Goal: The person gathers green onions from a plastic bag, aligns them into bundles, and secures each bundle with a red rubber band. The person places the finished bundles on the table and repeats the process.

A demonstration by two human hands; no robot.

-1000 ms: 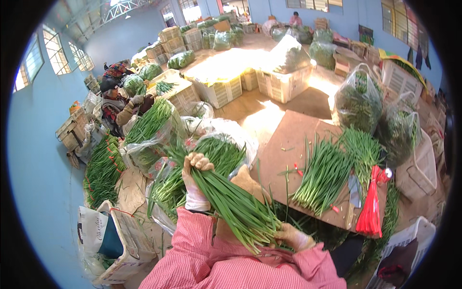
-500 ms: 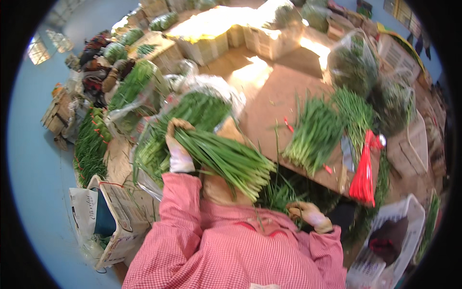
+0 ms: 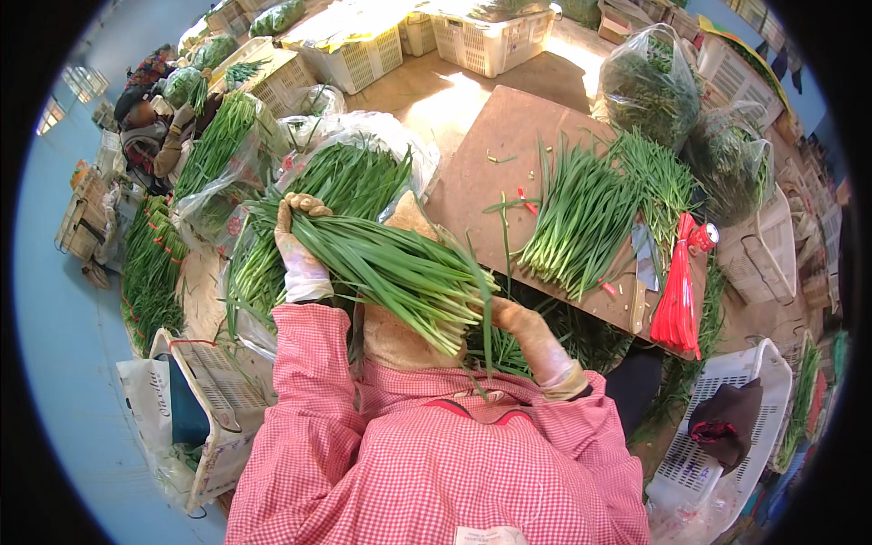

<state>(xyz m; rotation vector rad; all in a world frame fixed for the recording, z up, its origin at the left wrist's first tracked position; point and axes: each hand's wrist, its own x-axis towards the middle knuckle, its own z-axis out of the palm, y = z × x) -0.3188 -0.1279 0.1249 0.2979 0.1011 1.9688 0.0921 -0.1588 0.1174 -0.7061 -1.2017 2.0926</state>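
Note:
In my gloved left hand (image 3: pixel 304 241) is a thick bunch of garlic chives (image 3: pixel 391 268), gripped near its leafy end. The pale stem ends point right and toward me. My gloved right hand (image 3: pixel 531 341) is closed at those stem ends, its fingertips partly hidden by the stems and a long hanging leaf (image 3: pixel 488 336). Behind the bunch, more chives (image 3: pixel 350 177) lie in an open clear plastic bag. On the brown board (image 3: pixel 490 136) to the right rest a chive pile (image 3: pixel 581 213) and another pile (image 3: pixel 658 173) beyond it.
A knife (image 3: pixel 641 272) and a bundle of red ties (image 3: pixel 681 304) lie on the board's right side. White crates stand at my left (image 3: pixel 218 391) and right (image 3: pixel 727 409). Full plastic bags (image 3: pixel 649 86) sit beyond the board. Another person (image 3: pixel 150 136) is at the far left.
My right hand has come up from the loose leaves below to the bunch's stem ends. My left hand still grips the bunch. The view has shifted slightly.

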